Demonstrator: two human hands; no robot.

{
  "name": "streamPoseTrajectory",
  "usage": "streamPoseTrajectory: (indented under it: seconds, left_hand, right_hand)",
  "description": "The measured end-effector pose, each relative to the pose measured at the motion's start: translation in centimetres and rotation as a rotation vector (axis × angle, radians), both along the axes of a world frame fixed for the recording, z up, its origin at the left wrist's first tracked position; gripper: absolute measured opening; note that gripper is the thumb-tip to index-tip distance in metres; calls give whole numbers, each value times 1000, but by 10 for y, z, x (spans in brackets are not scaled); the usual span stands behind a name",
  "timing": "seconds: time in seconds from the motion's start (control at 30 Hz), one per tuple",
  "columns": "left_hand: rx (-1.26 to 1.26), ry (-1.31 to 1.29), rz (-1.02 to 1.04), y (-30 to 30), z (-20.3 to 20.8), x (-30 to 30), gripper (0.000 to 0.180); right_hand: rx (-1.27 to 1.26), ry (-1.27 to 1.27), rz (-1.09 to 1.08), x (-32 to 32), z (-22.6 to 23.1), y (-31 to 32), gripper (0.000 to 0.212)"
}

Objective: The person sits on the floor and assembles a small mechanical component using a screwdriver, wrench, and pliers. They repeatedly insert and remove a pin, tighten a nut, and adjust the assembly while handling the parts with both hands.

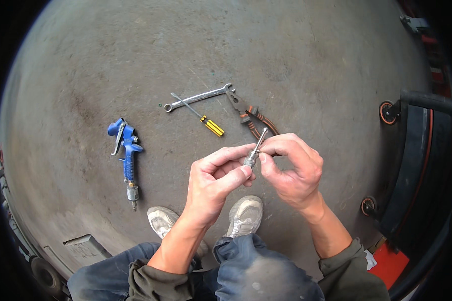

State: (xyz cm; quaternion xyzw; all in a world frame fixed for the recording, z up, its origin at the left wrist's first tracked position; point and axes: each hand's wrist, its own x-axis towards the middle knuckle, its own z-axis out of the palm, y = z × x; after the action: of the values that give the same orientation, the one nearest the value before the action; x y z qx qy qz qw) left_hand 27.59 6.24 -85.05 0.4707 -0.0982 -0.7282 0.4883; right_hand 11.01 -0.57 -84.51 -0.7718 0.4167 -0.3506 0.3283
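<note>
- The left hand (211,175) grasps a small metal fitting (250,160) by its body, the ball-tipped rod (261,139) pointing to one o'clock; the right hand (294,168) pinches it near the rod's base.
- Best to keep the left grip steady and the right fingertips light, in line with the rod (small parts roll away easily).
- Grey, stained floor (311,75) below; from the fitting, a blue spray gun (129,155) at nine o'clock, pliers (243,111) at twelve, a dark wheeled unit (417,165) at three.

Yellow-handled screwdriver (206,121) lying across wrench (201,97) on floor (306,60); black wheeled cabinet (411,165) at right.
</note>
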Motion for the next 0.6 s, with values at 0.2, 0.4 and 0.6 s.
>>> streamPoseTrajectory:
  seconds: [0.2, 0.4, 0.6]
  left_hand:
    - [-5, -7, -3, 1, 7, 3, 40]
    - [2, -11, 25, -2, 15, 6, 42]
    - [7, -26, 46, -2, 19, 8, 40]
  right_hand:
    - [-26, 15, 23, 0, 5, 1, 17]
    - [218, -44, -46, 2, 11, 3, 15]
    - [630, -308, -94, 7, 15, 5, 8]
